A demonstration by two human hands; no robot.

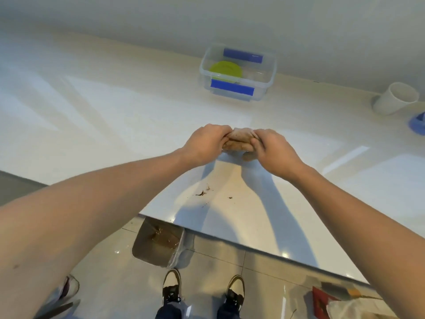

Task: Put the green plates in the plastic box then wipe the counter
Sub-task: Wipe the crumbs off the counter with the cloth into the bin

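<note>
Green plates (pixel 225 70) already sit inside the plastic box (pixel 238 73) at the desk's (pixel 115 111) back.
Both hands, left hand (pixel 205 143) and right hand (pixel 274 150), pinch a soiled cloth (pixel 240 140) between them, probably folding a cleaner face for the crumbs (pixel 204 192) nearby.

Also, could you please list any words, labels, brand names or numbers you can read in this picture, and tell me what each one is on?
None can be read.
The far blue clip of the plastic box has a faint pale mark near its right end: too small and blurred to read.
The near blue clip, white cup and green plates show no lettering.
The red packet on the floor is too blurred to tell.
</note>
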